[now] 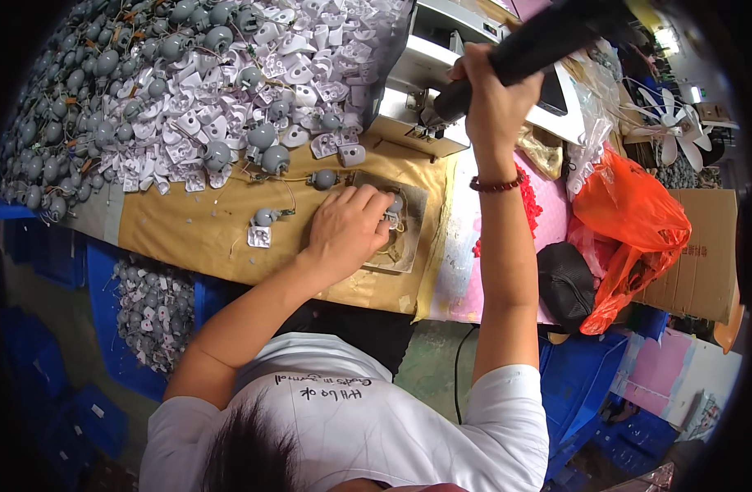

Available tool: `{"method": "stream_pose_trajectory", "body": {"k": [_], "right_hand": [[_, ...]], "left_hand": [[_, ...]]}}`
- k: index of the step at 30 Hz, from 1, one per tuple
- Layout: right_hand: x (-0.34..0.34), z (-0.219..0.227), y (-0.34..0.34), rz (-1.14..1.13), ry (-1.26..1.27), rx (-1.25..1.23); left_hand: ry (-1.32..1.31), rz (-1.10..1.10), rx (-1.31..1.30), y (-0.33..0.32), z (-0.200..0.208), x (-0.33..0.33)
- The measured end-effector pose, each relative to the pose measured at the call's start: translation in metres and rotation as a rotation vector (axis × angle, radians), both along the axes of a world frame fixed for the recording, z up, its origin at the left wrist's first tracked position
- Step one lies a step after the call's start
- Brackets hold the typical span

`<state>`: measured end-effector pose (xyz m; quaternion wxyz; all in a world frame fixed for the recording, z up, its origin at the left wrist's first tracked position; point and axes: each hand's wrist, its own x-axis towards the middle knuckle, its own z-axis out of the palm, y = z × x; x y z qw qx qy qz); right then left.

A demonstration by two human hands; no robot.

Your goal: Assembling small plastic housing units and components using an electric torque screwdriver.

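Observation:
My left hand (347, 223) is closed at its fingertips on a small grey ball-shaped part (396, 202), which sits on a square metal fixture plate (409, 246). My fingers partly cover that part. Raised on the right, my right hand (500, 102) wraps round a thick black electric screwdriver (556, 37), held at a slant. The tool's lower end points at a small metal box-like machine (400, 123). Just left of the plate lie a grey ball with a wire (322, 179) and another grey ball (265, 216) beside a white plastic piece (259, 237).
A big heap of white plastic pieces (298, 70) and grey balls (64, 107) covers the table's far left. Below the edge stands a blue bin (117, 344) of similar parts. To the right are red small parts (530, 205), an orange plastic bag (630, 205) and a cardboard box (696, 246).

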<state>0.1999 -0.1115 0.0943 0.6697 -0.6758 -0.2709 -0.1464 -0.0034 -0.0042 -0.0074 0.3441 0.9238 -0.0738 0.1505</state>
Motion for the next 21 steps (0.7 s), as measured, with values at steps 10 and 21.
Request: {"method": "stream_pose_trajectory", "body": {"k": [10,21], "right_hand": [[-0.089,-0.007,-0.014,0.240,0.292,0.052],[-0.124,-0.027,-0.022,0.276,0.223,0.050]], "left_hand": [[0.083,-0.002,-0.068,0.001,-0.006,-0.002],[0.032,0.009,-0.080,0.000,-0.004,-0.001]]}}
